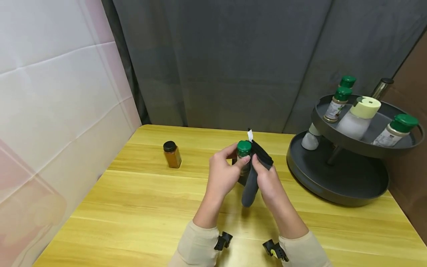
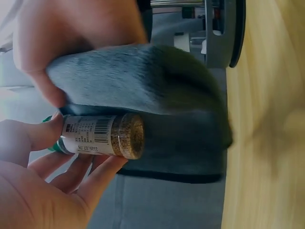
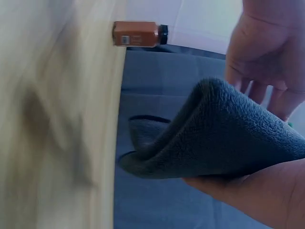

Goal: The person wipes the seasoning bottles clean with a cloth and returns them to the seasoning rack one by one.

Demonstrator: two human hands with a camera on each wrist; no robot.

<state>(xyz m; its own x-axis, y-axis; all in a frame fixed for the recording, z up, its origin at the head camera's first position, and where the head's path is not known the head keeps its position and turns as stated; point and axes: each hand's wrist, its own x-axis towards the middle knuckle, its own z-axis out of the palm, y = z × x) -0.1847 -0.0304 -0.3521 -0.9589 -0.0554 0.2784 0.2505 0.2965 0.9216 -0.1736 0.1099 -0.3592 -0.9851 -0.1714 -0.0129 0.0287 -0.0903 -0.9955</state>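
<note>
A spice jar (image 2: 102,136) with a green cap (image 1: 244,147) and a barcoded white label is held by my left hand (image 1: 224,171), the thumb on one side and the fingers on the other. Brown granules show through its glass base. My right hand (image 1: 269,181) grips a folded dark grey cloth (image 1: 251,187) right beside the jar. In the right wrist view the folded cloth (image 3: 228,133) hides the jar almost wholly. Both hands are raised above the wooden table.
On the table's left stands a square jar of orange-brown powder (image 1: 173,157) with a black cap. At the right is a two-tier dark turntable rack (image 1: 337,196) carrying several green-capped jars (image 1: 334,107) and a pale yellow-capped bottle (image 1: 357,120). A grey curtain (image 1: 217,66) hangs behind.
</note>
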